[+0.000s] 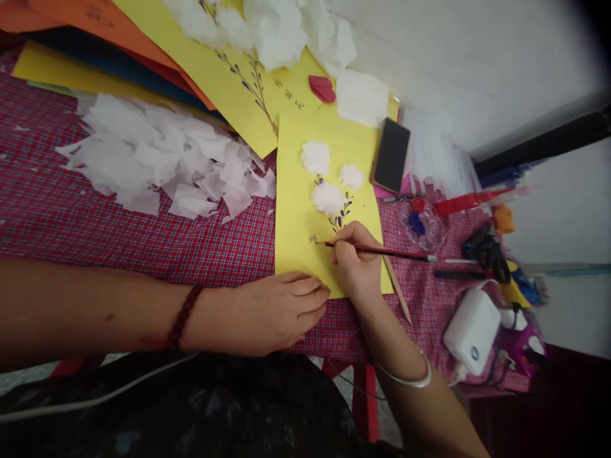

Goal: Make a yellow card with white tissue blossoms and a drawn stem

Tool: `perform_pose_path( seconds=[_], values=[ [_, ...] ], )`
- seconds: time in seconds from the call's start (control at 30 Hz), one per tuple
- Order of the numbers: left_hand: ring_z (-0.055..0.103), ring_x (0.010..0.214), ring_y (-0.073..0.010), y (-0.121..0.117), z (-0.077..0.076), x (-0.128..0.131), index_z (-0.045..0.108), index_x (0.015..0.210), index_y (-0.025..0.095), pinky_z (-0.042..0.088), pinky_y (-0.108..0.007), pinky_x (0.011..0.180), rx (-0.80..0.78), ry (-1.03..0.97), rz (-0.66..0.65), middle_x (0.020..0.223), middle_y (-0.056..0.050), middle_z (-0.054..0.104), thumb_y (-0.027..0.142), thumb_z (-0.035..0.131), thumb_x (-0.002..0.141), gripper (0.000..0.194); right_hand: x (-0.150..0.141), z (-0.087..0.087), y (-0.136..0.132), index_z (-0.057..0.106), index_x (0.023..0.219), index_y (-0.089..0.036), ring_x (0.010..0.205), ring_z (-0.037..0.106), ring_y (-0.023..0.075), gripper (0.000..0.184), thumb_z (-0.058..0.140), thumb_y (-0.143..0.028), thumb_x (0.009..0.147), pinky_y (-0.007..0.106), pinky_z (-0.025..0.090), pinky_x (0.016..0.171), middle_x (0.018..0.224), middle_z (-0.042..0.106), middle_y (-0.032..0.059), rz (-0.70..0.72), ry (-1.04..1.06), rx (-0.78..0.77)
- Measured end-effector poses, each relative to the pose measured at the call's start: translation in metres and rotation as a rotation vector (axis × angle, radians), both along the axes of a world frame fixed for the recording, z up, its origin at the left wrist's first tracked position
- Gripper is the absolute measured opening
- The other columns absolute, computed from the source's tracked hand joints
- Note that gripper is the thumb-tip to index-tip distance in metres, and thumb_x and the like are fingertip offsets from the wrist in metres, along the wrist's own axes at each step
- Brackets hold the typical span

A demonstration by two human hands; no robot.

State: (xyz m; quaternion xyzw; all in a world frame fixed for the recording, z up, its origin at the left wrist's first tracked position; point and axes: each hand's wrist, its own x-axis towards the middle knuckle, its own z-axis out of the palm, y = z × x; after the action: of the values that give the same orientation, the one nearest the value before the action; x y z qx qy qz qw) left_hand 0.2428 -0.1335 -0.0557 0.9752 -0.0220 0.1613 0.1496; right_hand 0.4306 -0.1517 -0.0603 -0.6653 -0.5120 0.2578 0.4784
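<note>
A yellow sheet of paper (293, 210) lies before me, with white fluffy paper flowers (327, 198) on it above drawn stems and dark leaves (338, 219). Pinched in my right hand (359, 267) is a dark pencil with red stripes (396, 252). Its tip meets the sheet at a small handwritten character (312, 238). My left hand (270, 312) lies flat over the sheet's lower edge, fingers stretched out and holding nothing. Beside my right hand, a pale wooden stick (398, 292) extends past the sheet's edge.
Torn white paper pieces (167, 152) are heaped at left. Behind lie another decorated yellow sheet (210, 76), orange paper (138, 44) and a red paper heart (323, 89). A phone (391, 154), a clear dish with blue (422, 224), scissors (491, 254) and a white device (473, 329) stand at right.
</note>
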Motion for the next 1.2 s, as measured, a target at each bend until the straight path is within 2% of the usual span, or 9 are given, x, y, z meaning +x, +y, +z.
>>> perform_pose_path(
  seconds=[0.2, 0.5, 0.7, 0.8, 0.87, 0.97, 1.03, 1.17, 1.2],
  values=[
    [0.056, 0.119, -0.0250, 0.000, 0.000, 0.000, 0.062, 0.121, 0.010, 0.041, -0.037, 0.106, 0.026, 0.035, -0.010, 0.131, -0.014, 0.062, 0.029, 0.049, 0.095, 0.035, -0.002, 0.003, 0.001, 0.051, 0.063, -0.023, 0.056, 0.046, 0.0136, 0.015, 0.046, -0.012, 0.072, 0.029, 0.036, 0.053, 0.060, 0.052, -0.0031, 0.014, 0.050, 0.021],
    [0.056, 0.118, -0.0246, 0.000, 0.001, 0.000, 0.062, 0.121, 0.010, 0.041, -0.036, 0.107, 0.024, 0.045, -0.005, 0.131, -0.014, 0.062, 0.029, 0.052, 0.094, 0.035, -0.003, 0.002, 0.001, 0.052, 0.063, -0.023, 0.055, 0.045, 0.0136, 0.014, 0.048, -0.014, 0.073, 0.028, 0.035, 0.051, 0.058, 0.051, -0.0032, -0.001, 0.043, -0.010],
    [0.056, 0.118, -0.0250, 0.000, 0.001, 0.000, 0.063, 0.119, 0.011, 0.041, -0.037, 0.107, 0.036, 0.033, -0.006, 0.130, -0.014, 0.062, 0.028, 0.052, 0.093, 0.033, -0.003, 0.003, 0.001, 0.052, 0.063, -0.023, 0.043, 0.038, 0.0108, 0.014, 0.049, -0.014, 0.073, 0.025, 0.029, 0.042, 0.047, 0.047, -0.0059, -0.037, 0.206, -0.029],
    [0.055, 0.118, -0.0250, 0.000, 0.001, 0.000, 0.063, 0.120, 0.011, 0.040, -0.037, 0.107, 0.042, 0.034, -0.005, 0.130, -0.014, 0.062, 0.029, 0.050, 0.094, 0.034, -0.002, 0.004, 0.001, 0.055, 0.067, -0.022, 0.042, 0.039, 0.0095, 0.013, 0.051, -0.015, 0.077, 0.023, 0.029, 0.041, 0.048, 0.050, -0.0060, -0.081, 0.290, 0.035],
    [0.055, 0.118, -0.0252, 0.000, 0.001, 0.000, 0.063, 0.121, 0.010, 0.040, -0.037, 0.108, 0.049, 0.036, 0.000, 0.130, -0.013, 0.062, 0.030, 0.048, 0.095, 0.035, 0.000, 0.008, -0.001, 0.058, 0.073, -0.022, 0.043, 0.042, 0.0091, 0.013, 0.052, -0.022, 0.085, 0.022, 0.029, 0.040, 0.052, 0.051, -0.0054, -0.091, 0.307, 0.083],
    [0.054, 0.119, -0.0253, 0.000, 0.001, 0.000, 0.062, 0.123, 0.010, 0.040, -0.036, 0.107, 0.059, 0.047, -0.001, 0.131, -0.013, 0.061, 0.031, 0.048, 0.096, 0.037, 0.004, 0.017, -0.011, 0.059, 0.080, -0.021, 0.040, 0.040, 0.0083, 0.025, 0.047, -0.037, 0.095, 0.021, 0.026, 0.038, 0.049, 0.047, -0.0060, -0.098, 0.280, 0.125],
    [0.054, 0.119, -0.0250, 0.000, 0.002, 0.000, 0.062, 0.123, 0.010, 0.041, -0.036, 0.107, 0.057, 0.051, -0.001, 0.132, -0.013, 0.061, 0.031, 0.049, 0.096, 0.037, 0.007, 0.021, -0.020, 0.059, 0.081, -0.022, 0.038, 0.038, 0.0079, 0.026, 0.047, -0.039, 0.096, 0.021, 0.026, 0.037, 0.047, 0.044, -0.0072, -0.092, 0.276, 0.102],
    [0.054, 0.118, -0.0251, 0.000, 0.003, 0.000, 0.062, 0.123, 0.009, 0.042, -0.037, 0.107, 0.049, 0.047, 0.003, 0.130, -0.013, 0.062, 0.030, 0.048, 0.096, 0.037, 0.007, 0.021, -0.032, 0.061, 0.087, -0.023, 0.043, 0.049, 0.0085, 0.004, 0.057, -0.024, 0.088, 0.020, 0.035, 0.041, 0.057, 0.060, -0.0052, 0.021, 0.283, -0.032],
    [0.054, 0.118, -0.0251, 0.000, 0.003, 0.000, 0.062, 0.123, 0.009, 0.042, -0.037, 0.106, 0.051, 0.050, 0.005, 0.130, -0.013, 0.062, 0.030, 0.048, 0.097, 0.036, 0.006, 0.020, -0.033, 0.061, 0.088, -0.022, 0.045, 0.051, 0.0089, 0.005, 0.058, -0.021, 0.085, 0.020, 0.038, 0.042, 0.061, 0.064, -0.0040, 0.054, 0.267, -0.061]
  ],
)
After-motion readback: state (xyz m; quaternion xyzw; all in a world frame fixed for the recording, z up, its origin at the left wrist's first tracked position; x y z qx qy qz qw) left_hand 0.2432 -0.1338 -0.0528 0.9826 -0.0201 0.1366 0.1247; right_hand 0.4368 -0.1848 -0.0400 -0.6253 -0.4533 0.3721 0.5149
